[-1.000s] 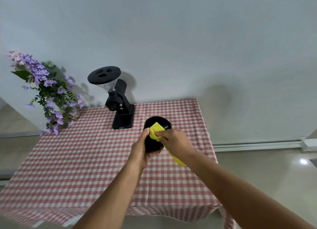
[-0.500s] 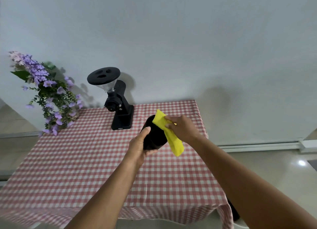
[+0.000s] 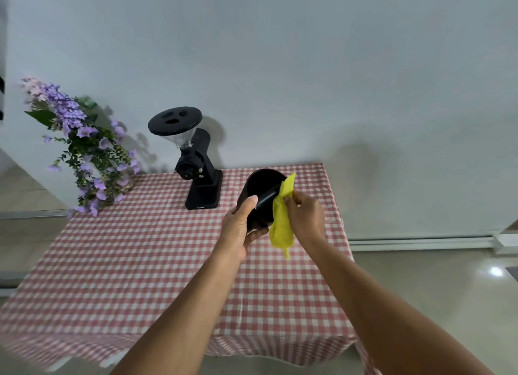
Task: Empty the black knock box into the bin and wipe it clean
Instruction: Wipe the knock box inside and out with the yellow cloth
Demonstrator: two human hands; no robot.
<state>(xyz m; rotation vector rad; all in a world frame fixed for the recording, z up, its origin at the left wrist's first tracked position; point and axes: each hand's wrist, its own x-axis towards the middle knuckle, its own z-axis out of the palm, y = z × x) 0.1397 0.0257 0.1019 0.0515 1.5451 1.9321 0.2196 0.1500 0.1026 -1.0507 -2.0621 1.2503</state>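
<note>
The black knock box (image 3: 260, 188) is held above the table, tilted so its open mouth faces me, with its crossbar visible inside. My left hand (image 3: 238, 228) grips its left side, thumb over the rim. My right hand (image 3: 307, 220) pinches a yellow cloth (image 3: 281, 223) against the box's right rim; the cloth hangs down below the box. The bin is not in view.
A table with a red-and-white checked cloth (image 3: 140, 262) stands against a white wall. A black coffee grinder (image 3: 193, 158) stands at the back, just left of the knock box. Purple flowers (image 3: 84, 150) fill the back left corner. Tiled floor lies to the right.
The cloth has moved from the box's mouth to its right rim and now hangs lower. My left hand has tipped the box's mouth further toward me.
</note>
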